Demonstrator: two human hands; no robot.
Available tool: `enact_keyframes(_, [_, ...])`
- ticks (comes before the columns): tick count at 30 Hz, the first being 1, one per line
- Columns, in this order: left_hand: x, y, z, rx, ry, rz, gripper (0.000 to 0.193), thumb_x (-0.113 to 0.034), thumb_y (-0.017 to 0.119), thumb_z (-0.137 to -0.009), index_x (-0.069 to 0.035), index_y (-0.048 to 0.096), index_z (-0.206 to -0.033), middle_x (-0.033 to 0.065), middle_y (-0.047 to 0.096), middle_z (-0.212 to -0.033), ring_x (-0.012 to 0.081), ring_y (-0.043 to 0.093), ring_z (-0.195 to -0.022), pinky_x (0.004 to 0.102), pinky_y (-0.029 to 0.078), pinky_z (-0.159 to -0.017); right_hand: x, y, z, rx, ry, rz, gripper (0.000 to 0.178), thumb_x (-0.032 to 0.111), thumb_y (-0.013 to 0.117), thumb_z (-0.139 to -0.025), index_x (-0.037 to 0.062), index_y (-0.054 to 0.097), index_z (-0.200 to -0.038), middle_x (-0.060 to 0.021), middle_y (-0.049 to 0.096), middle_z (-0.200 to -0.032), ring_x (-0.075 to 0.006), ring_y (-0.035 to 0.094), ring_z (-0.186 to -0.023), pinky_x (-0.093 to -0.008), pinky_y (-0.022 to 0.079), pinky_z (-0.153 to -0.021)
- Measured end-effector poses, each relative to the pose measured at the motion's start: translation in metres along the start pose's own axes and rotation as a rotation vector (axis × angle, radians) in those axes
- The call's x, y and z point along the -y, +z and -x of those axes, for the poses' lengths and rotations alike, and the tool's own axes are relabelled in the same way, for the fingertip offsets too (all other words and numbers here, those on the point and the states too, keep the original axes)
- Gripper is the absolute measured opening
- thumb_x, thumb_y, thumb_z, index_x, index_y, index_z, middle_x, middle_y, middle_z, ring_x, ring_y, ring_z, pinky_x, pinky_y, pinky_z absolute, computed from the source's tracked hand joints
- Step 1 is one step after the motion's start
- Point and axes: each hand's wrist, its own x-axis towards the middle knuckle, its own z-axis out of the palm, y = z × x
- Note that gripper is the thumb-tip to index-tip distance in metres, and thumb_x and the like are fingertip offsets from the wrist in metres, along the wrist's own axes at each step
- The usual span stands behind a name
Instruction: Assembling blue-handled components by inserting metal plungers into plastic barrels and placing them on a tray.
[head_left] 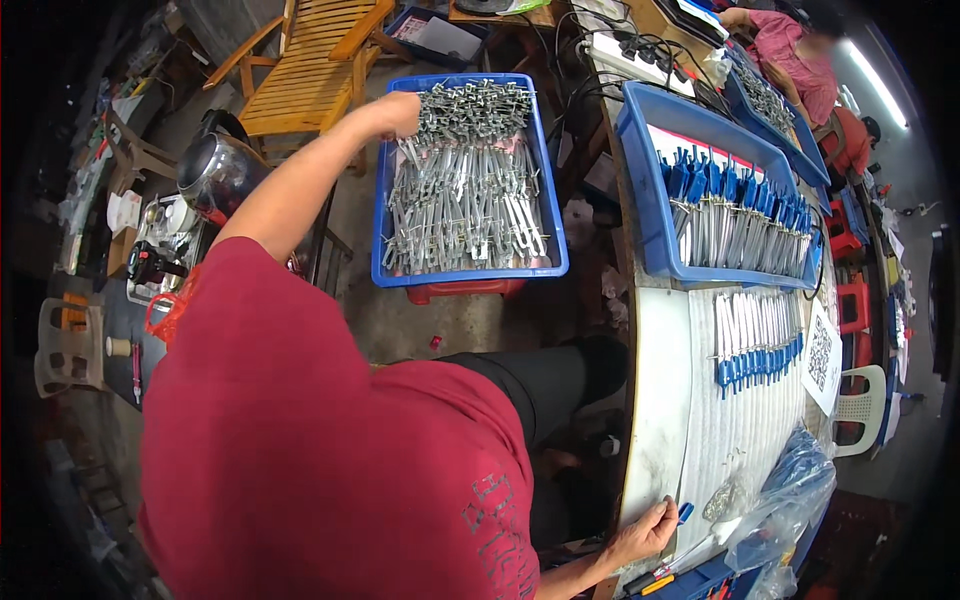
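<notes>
My left arm stretches out to a blue plastic tray point(378, 240) full of thin metal pieces. My left hand point(402, 114) is at its upper left, against a heap of small metal parts point(475, 110); its fingers are hidden. Long flat silvery metal pieces point(460, 200) lie below that heap in the same tray. Low on the worktable, my right hand point(648, 532) is closed, thumb against fingers, on a small blue plastic piece point(685, 513) that sticks out past the fingertips.
On the table point(655, 400), a row of blue-ended metal pieces point(755, 340) lies on white foam sheet. Behind stands another blue tray point(655, 250) of such pieces. Clear plastic bags point(785, 500) and a yellow-handled tool point(657, 585) lie nearby. A wooden chair point(300, 90) and co-worker point(800, 65) are farther off.
</notes>
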Motion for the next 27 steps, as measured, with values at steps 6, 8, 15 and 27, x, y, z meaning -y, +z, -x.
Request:
enact_keyframes(6, [-0.067, -0.069, 0.044, 0.432, 0.366, 0.266, 0.013, -0.002, 0.053, -0.067, 0.007, 0.061, -0.072, 0.0082, 0.053, -0.052, 0.0136, 0.050, -0.041, 0.0261, 0.040, -0.037, 0.006, -0.006, -0.001, 0.023, 0.053, 0.009, 0.024, 0.012, 0.049, -0.088, -0.0080, 0.054, -0.100, -0.0113, 0.057, -0.091, -0.0158, 0.051, -0.084, -0.0261, 0.041, -0.078])
enact_keyframes(8, [-0.092, -0.070, 0.058, 0.512, 0.474, 0.343, 0.013, -0.002, 0.052, -0.069, 0.006, 0.061, -0.075, 0.0057, 0.052, -0.052, 0.0108, 0.049, -0.042, 0.0242, 0.039, -0.038, 0.016, -0.004, -0.001, 0.029, 0.047, 0.013, 0.023, 0.010, 0.048, -0.086, -0.0082, 0.055, -0.099, -0.0141, 0.057, -0.092, -0.0210, 0.052, -0.084, -0.0293, 0.041, -0.078])
enact_keyframes(15, [-0.190, -0.032, 0.103, 0.976, 0.838, 0.604, 0.018, -0.005, 0.055, -0.077, 0.003, 0.062, -0.091, 0.0028, 0.056, -0.064, 0.0072, 0.050, -0.051, 0.0206, 0.042, -0.043, 0.091, 0.030, 0.003, 0.322, -0.298, -0.012, 0.015, 0.000, 0.052, -0.076, -0.0040, 0.057, -0.090, -0.0157, 0.056, -0.082, -0.0276, 0.053, -0.075, -0.0333, 0.042, -0.069])
enact_keyframes(27, [-0.287, 0.019, 0.156, 1.346, 0.904, 0.734, 0.018, -0.007, 0.055, -0.078, 0.006, 0.061, -0.089, 0.0048, 0.057, -0.065, 0.0074, 0.052, -0.051, 0.0191, 0.044, -0.042, 0.082, 0.057, 0.010, 0.778, -0.131, -0.186, 0.021, 0.019, 0.054, -0.087, -0.0017, 0.056, -0.087, -0.0036, 0.051, -0.067, -0.0115, 0.045, -0.061, -0.0231, 0.037, -0.058])
